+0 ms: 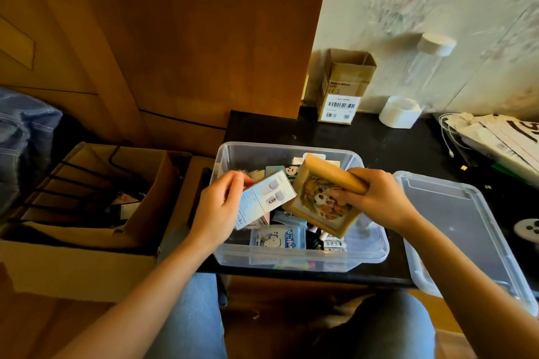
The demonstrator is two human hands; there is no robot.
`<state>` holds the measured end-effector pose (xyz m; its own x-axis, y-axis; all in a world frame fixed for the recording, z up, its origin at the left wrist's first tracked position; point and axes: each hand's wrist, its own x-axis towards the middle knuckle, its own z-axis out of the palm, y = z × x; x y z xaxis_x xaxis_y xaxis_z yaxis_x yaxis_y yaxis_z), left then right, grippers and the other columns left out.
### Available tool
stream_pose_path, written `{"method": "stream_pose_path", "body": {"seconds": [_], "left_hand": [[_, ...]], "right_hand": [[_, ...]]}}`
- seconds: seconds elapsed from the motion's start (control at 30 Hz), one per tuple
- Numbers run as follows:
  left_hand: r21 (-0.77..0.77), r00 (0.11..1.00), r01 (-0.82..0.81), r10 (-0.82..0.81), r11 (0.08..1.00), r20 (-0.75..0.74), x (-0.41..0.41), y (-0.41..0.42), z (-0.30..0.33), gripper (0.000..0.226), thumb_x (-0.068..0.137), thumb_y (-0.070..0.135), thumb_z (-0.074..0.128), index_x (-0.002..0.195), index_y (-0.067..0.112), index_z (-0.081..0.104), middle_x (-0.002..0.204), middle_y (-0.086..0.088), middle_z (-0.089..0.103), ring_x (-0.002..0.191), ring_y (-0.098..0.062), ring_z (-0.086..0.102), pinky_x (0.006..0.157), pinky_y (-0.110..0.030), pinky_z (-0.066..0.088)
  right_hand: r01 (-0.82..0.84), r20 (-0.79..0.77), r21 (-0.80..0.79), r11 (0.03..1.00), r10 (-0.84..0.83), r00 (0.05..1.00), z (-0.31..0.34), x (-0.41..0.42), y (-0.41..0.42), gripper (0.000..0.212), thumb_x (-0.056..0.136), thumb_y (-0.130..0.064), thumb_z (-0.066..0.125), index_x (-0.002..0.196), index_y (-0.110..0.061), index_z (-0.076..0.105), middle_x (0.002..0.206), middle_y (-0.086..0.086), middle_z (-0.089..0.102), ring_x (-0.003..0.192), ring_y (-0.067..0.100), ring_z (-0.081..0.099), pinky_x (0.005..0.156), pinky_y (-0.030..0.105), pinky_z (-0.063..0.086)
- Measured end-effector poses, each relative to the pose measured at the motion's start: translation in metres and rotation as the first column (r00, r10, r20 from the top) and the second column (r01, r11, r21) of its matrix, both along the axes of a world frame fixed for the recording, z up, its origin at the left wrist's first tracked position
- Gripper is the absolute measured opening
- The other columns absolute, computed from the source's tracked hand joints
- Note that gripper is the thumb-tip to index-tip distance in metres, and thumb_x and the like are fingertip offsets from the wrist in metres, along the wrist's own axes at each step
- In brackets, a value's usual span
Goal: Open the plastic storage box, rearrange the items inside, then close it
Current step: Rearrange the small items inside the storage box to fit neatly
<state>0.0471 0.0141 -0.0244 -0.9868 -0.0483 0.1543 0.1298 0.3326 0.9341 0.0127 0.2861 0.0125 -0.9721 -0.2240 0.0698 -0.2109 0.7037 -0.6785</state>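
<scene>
A clear plastic storage box [230, 160] stands open on the black table in front of me, holding several small packets and cards. Its clear lid [455, 230] lies flat to the right of it. My left hand [217, 208] grips a small pale blue carton [267, 198] above the box's left side. My right hand [379, 198] holds a wooden picture frame [318, 198] with a cartoon animal picture, tilted over the middle of the box. A blue cartoon pouch [277, 237] lies in the box near its front wall.
A large open cardboard box [87, 242] with a black wire rack sits at the left. At the back stand a small brown carton [344, 87], a white tape roll [399, 112] and a clear bottle [428, 61]. White cables and papers [501, 137] lie at right.
</scene>
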Motion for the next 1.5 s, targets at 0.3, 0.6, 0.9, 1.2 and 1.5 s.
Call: {"method": "stream_pose_path", "body": {"seconds": [0.3, 0.6, 0.9, 1.2, 1.5], "left_hand": [[-0.273, 0.935, 0.355, -0.347, 0.894, 0.077, -0.002, 0.020, 0.004, 0.031, 0.098, 0.035, 0.038, 0.094, 0.015, 0.062, 0.089, 0.002, 0.061, 0.081, -0.009, 0.060, 0.071, -0.043, 0.052], [-0.426, 0.994, 0.102, -0.104, 0.899, 0.019, -0.018, 0.001, 0.009, 0.023, 0.100, 0.028, 0.039, 0.105, 0.023, 0.061, 0.111, 0.007, 0.056, 0.097, -0.003, 0.051, 0.076, -0.015, 0.041], [-0.821, 0.873, 0.473, -0.297, 0.320, 0.387, -0.044, -0.021, 0.016, 0.095, 0.075, 0.045, 0.068, 0.149, 0.034, 0.009, 0.155, 0.002, 0.021, 0.143, -0.020, 0.018, 0.116, -0.043, 0.001], [-0.884, 0.898, 0.406, -0.280, 0.230, 0.340, -0.047, -0.013, 0.007, 0.100, 0.064, 0.050, 0.077, 0.144, 0.020, 0.025, 0.146, -0.002, 0.034, 0.131, -0.023, 0.034, 0.108, -0.035, 0.029], [-0.262, 0.966, 0.116, -0.047, 0.958, 0.255, -0.078, -0.014, 0.053, 0.083, 0.060, 0.052, 0.079, 0.131, 0.030, 0.043, 0.110, 0.013, 0.054, 0.095, -0.003, 0.055, 0.075, -0.027, 0.050]], "right_hand": [[0.085, 0.039, -0.014, 0.996, -0.084, 0.996, -0.003, -0.004, 0.000, 0.017, 0.076, -0.036, 0.071, 0.088, -0.030, 0.061, 0.082, -0.012, 0.064, 0.066, 0.000, 0.063, 0.053, 0.009, 0.046], [0.112, -0.052, -0.050, 0.992, -0.115, 0.992, -0.003, 0.000, 0.004, 0.018, 0.076, -0.034, 0.072, 0.091, -0.033, 0.061, 0.084, -0.012, 0.064, 0.070, 0.000, 0.063, 0.058, 0.009, 0.044], [0.102, -0.099, -0.127, 0.987, -0.115, 0.988, -0.007, 0.001, -0.001, 0.025, 0.077, -0.030, 0.072, 0.100, -0.026, 0.063, 0.090, -0.008, 0.066, 0.079, 0.005, 0.066, 0.066, 0.016, 0.052], [0.103, -0.192, -0.075, 0.992, -0.116, 0.975, -0.026, 0.022, 0.003, 0.029, 0.074, -0.031, 0.074, 0.100, -0.032, 0.060, 0.089, -0.015, 0.063, 0.075, -0.002, 0.061, 0.063, 0.008, 0.045], [0.172, -0.174, -0.216, 0.961, -0.211, 0.962, -0.047, 0.032, 0.006, 0.030, 0.073, -0.036, 0.071, 0.100, -0.034, 0.057, 0.092, -0.013, 0.064, 0.081, 0.006, 0.064, 0.070, 0.022, 0.054]]}}
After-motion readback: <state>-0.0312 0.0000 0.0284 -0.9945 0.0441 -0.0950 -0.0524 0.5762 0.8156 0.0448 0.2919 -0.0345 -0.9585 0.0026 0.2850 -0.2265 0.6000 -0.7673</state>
